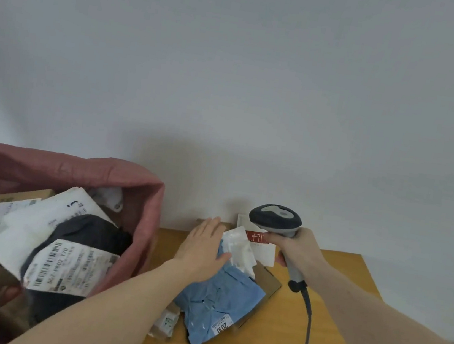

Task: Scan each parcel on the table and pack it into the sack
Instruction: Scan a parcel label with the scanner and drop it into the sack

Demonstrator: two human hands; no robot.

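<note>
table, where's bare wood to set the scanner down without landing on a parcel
Bare wood lies on the table to the right of the blue parcel, around the scanner cable out to the right edge. A narrower strip runs between the sack and the left hand. The middle is crowded with stacked parcels.

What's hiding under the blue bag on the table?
A brown cardboard piece pokes out from under the blue bag on its right, and a small clear packet on its left. Anything else beneath is covered.
</note>
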